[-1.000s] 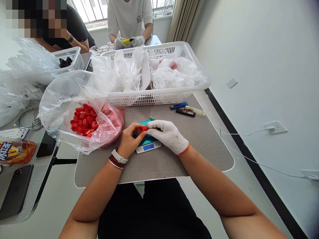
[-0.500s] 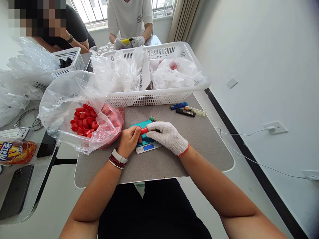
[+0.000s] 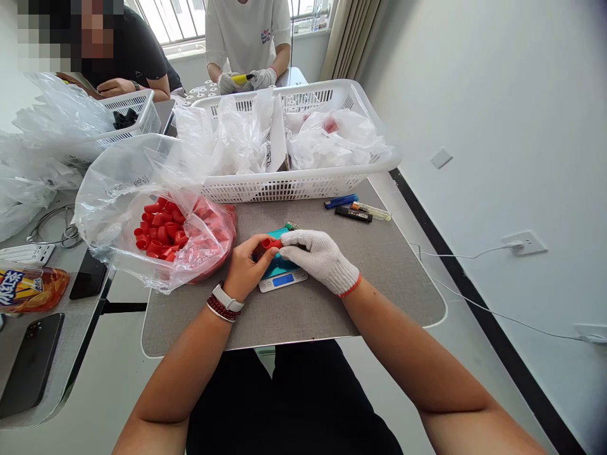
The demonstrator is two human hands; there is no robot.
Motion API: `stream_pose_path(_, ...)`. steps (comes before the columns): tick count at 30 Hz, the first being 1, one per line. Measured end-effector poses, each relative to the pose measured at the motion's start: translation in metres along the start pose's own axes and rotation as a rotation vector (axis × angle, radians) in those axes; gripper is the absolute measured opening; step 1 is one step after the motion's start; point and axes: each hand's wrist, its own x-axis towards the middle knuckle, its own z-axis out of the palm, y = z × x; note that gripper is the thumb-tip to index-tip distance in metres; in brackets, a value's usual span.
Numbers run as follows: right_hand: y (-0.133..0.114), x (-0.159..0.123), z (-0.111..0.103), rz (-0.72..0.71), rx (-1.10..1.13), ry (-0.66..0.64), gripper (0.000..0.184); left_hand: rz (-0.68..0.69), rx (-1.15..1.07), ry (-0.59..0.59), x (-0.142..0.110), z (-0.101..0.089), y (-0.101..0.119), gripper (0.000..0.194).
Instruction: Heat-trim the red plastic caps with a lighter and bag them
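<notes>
A short red plastic tube piece is held between my two hands, just above a small digital scale with a teal top. My left hand, bare with a watch and beads at the wrist, has its thumb and forefinger closed about the left end. Wearing a white knit glove, my right hand pinches the right end. The scale's blue display appears to read 0.0. Left of my hands, a clear plastic bag lies open with many similar red pieces inside.
Behind stands a large white basket holding plastic bags. Several markers or cutters lie at the right, and a green-ended item sits behind the scale. Phones and a drink bottle rest on the left table. Two people sit opposite.
The red piece has turned so its open end shows, and my left fingers have shifted around it. The scale's reading has changed. One person across has lowered a hand.
</notes>
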Motion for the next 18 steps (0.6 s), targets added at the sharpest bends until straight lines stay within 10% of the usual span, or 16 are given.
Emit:
stream_pose_path(10,-0.0049,-0.0002,0.0007,0.041,0.053,-0.017,0.012,0.013,0.126,-0.079,-0.0010,-0.0043,-0.0003,0.065)
stream_pose_path(18,-0.0019,0.0005,-0.0005,0.002,0.017,-0.057,0.017,0.160,0.128,0.025,0.0010,-0.0007,-0.0019,0.028)
